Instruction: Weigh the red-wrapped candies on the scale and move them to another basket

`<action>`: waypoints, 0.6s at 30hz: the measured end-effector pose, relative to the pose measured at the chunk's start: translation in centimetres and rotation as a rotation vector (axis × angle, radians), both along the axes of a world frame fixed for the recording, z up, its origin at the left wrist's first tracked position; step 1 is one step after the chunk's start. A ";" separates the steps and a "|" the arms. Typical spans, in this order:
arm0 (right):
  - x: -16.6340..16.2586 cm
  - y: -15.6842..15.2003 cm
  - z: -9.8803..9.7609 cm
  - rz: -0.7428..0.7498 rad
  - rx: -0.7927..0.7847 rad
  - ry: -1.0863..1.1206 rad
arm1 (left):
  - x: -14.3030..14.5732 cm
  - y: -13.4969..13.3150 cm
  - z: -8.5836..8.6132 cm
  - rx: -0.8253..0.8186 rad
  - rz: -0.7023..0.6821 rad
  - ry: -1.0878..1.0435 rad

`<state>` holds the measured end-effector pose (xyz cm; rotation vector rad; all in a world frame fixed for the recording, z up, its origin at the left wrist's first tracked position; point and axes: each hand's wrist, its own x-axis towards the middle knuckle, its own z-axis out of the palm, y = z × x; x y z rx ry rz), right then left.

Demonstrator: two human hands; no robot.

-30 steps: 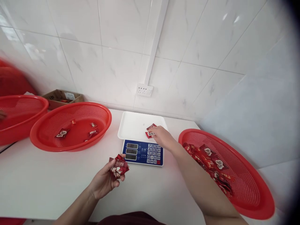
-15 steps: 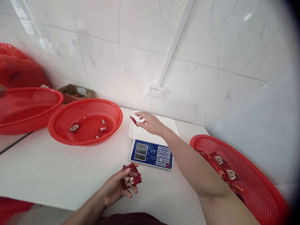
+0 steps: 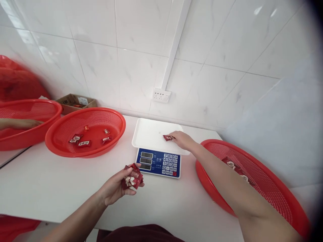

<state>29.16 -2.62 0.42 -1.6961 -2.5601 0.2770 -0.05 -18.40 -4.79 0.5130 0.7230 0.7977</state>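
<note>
- Left hand is curled shut around a bunch of candies, held just above the table in front of the scale.
- Right hand reaches over the scale's white tray, fingertips pinching a single candy that lies on its right side.
- White table meets a wall of glossy white tiles; a socket sits above the scale.
- Candies are small, in crinkled red wrappers with white print.
- Right basket, beside the right forearm, holds more candies; the left basket holds a few.
- Another person's arm lies in a third basket, far left.
</note>
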 end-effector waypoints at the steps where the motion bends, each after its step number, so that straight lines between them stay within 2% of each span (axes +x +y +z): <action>1: -0.2 0.1 -0.1 -0.012 0.011 0.009 | 0.9 0.0 0.2 0.009 -0.030 0.000; 4: -2.0 0.7 0.5 -0.032 0.027 0.063 | 3.6 -0.2 0.5 0.020 -0.130 0.015; 8: -7.0 1.5 3.4 0.034 0.035 0.248 | 6.5 -0.5 0.5 0.003 -0.258 0.018; 9: -8.3 1.5 4.4 0.078 0.040 0.335 | 7.0 -0.6 0.4 -0.004 -0.274 0.023; 11: -10.3 1.2 6.3 0.200 0.014 0.699 | 7.5 -0.7 0.2 -0.016 -0.268 0.048; 13: -10.9 0.0 7.1 0.270 -0.019 0.879 | 7.4 -0.7 0.3 -0.013 -0.221 0.085; 15: -10.0 -2.3 6.4 0.291 -0.075 0.919 | 6.7 -0.5 0.7 0.031 -0.138 0.128; 18: -7.8 -7.1 3.0 0.292 -0.232 0.980 | 5.4 0.6 1.8 0.163 0.019 0.217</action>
